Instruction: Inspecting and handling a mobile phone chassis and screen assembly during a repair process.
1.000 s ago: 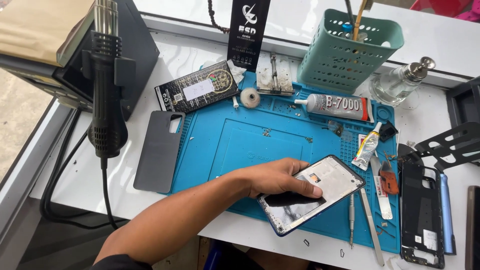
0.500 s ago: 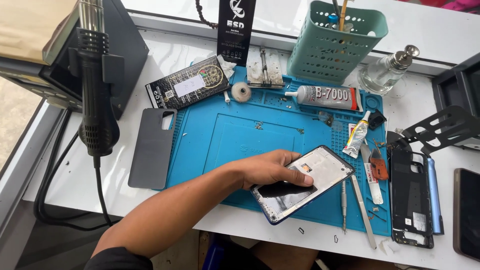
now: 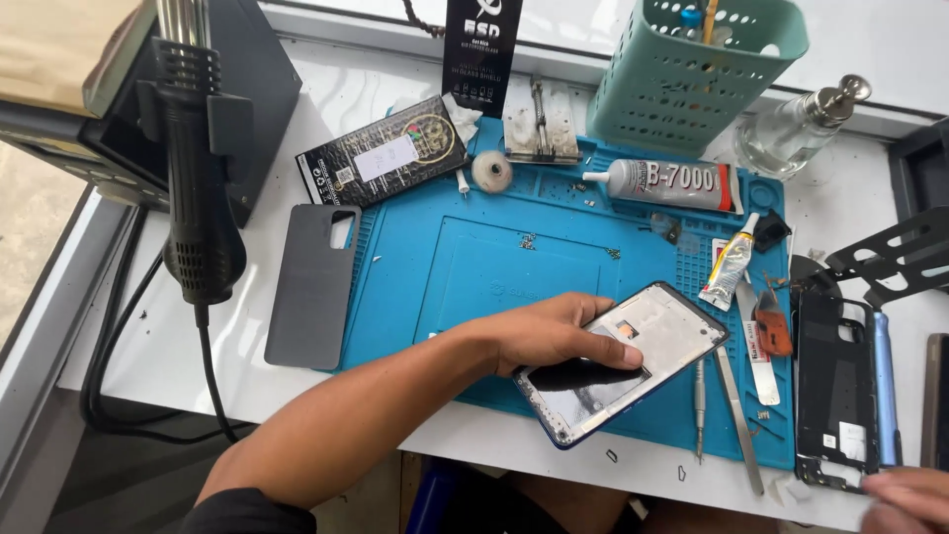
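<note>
The left hand (image 3: pixel 554 336) lies flat on an opened phone (image 3: pixel 621 362), fingers spread over its bare inside; it presses rather than grips, nothing clasped. The phone sits tilted on the near right part of the blue mat (image 3: pixel 474 267), its lower corner close to the mat's front edge. The right hand (image 3: pixel 905 499) shows only at the lower right corner of the view, beside the black frame (image 3: pixel 835 386) on the bench (image 3: pixel 158 346); whether it is open or closed cannot be told. Just right of the phone lie tweezers (image 3: pixel 736 415) and a thin screwdriver (image 3: pixel 699 405); small screws (image 3: pixel 527 240) are scattered on the mat. Likely risks: fingers pressing on exposed parts could smudge or bend something delicate; a push toward the front could slide the phone off the mat's edge; a sweep of the forearm might scatter the loose screws. The glue tube (image 3: pixel 672 183) and the back cover (image 3: pixel 314 287) lie well apart from the hand.
</note>
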